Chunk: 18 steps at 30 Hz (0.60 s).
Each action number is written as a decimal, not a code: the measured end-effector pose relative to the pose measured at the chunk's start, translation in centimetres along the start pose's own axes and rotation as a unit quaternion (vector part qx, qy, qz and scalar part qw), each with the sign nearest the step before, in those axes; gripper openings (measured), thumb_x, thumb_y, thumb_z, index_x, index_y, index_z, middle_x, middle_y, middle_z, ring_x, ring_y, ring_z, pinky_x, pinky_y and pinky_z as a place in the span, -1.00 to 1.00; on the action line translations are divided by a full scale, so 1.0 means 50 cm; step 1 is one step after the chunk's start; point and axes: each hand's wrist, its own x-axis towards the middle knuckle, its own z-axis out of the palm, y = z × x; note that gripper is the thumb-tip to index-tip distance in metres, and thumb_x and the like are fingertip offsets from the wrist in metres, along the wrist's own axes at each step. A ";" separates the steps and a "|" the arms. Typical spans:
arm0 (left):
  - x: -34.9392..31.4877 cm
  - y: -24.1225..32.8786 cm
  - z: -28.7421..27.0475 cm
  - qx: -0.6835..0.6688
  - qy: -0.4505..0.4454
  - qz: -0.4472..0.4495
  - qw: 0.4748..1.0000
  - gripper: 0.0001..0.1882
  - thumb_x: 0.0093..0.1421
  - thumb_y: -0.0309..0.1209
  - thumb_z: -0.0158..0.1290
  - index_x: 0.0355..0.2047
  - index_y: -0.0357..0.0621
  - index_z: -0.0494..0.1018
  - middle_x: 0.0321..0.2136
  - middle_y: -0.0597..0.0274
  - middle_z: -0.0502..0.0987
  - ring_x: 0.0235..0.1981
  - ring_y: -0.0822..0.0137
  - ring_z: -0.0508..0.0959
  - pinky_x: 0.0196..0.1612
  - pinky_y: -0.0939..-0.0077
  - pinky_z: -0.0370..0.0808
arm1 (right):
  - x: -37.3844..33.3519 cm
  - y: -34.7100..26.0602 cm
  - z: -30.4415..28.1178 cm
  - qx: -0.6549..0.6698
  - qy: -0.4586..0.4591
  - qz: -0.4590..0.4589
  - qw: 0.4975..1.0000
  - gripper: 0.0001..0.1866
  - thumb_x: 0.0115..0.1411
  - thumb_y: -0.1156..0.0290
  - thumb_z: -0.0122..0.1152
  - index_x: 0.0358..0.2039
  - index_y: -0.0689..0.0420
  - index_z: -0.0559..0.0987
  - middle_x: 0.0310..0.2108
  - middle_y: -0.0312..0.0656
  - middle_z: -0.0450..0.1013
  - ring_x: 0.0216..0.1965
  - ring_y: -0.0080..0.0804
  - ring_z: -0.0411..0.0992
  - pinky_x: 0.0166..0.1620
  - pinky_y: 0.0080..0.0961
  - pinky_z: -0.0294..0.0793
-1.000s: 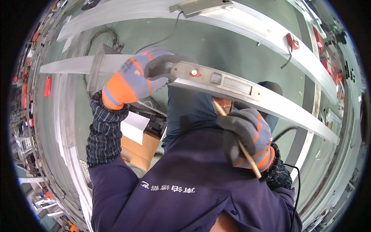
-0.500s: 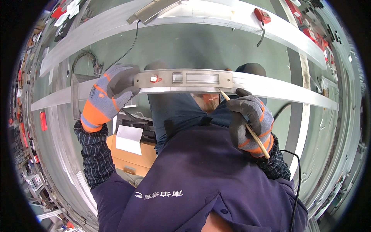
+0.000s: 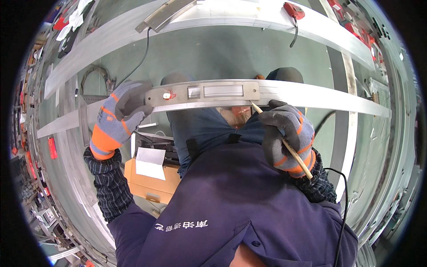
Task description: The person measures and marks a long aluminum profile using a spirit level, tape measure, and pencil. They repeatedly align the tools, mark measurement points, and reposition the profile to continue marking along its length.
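Observation:
A long silver metal bar (image 3: 320,99) runs crosswise in front of me. On it lies a narrow steel plate (image 3: 251,92) with two rectangular cutouts, a hole at each end and a small white-and-red piece near its left part. My left hand (image 3: 120,118), in a grey and orange glove, is closed round the plate's left end and the bar. Below the plate's right end, my gloved right hand (image 3: 288,138) grips a thin pale wooden pencil (image 3: 293,153). The pencil slants, its tip near the bar's lower edge; whether it touches, I cannot tell.
A wider metal bar (image 3: 240,14) crosses farther off, bearing a steel cover piece (image 3: 167,15) with a black cable and a red tape measure (image 3: 294,10). A metal square (image 3: 83,120) stands by my left hand. Below is an orange-brown box (image 3: 147,182) with white paper.
My left hand and the steel plate have shifted slightly left, bringing the plate's right end nearer the pencil tip. My right hand stays almost in place with the pencil.

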 end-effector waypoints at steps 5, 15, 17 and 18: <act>0.001 -0.003 0.002 -0.025 -0.002 -0.003 1.000 -0.45 0.24 -0.67 0.18 0.25 -0.32 0.41 0.24 0.04 0.48 0.20 0.27 0.55 0.26 0.35 0.54 | -0.006 0.003 0.002 -0.008 -0.011 0.021 1.000 -0.75 0.07 0.79 0.10 -0.29 0.24 0.61 -0.33 -0.01 0.62 -0.23 -0.02 0.66 -0.09 -0.24 0.66; -0.002 -0.001 0.002 0.004 0.011 0.008 1.000 -0.54 0.29 -0.60 0.14 0.21 -0.33 0.45 0.22 0.03 0.52 0.19 0.26 0.56 0.27 0.36 0.50 | -0.005 0.005 0.006 -0.005 -0.004 0.024 1.000 -0.77 0.07 0.79 0.15 -0.32 0.20 0.61 -0.36 -0.03 0.62 -0.21 -0.01 0.66 -0.02 -0.22 0.66; 0.001 -0.009 -0.003 0.048 0.013 0.054 0.997 -0.59 0.34 -0.50 0.10 0.19 -0.33 0.48 0.20 0.01 0.54 0.21 0.18 0.55 0.30 0.31 0.45 | -0.007 0.000 -0.003 -0.003 -0.015 0.030 0.999 -0.77 0.06 0.79 0.15 -0.32 0.20 0.61 -0.38 -0.04 0.62 -0.22 -0.02 0.66 -0.02 -0.21 0.66; 0.002 -0.012 -0.005 0.070 0.014 0.076 0.995 -0.60 0.37 -0.46 0.08 0.18 -0.33 0.49 0.19 0.00 0.55 0.22 0.13 0.55 0.32 0.29 0.43 | -0.008 0.000 -0.007 -0.002 -0.020 0.033 0.999 -0.77 0.06 0.79 0.15 -0.33 0.20 0.61 -0.38 -0.04 0.61 -0.23 -0.02 0.66 -0.02 -0.21 0.66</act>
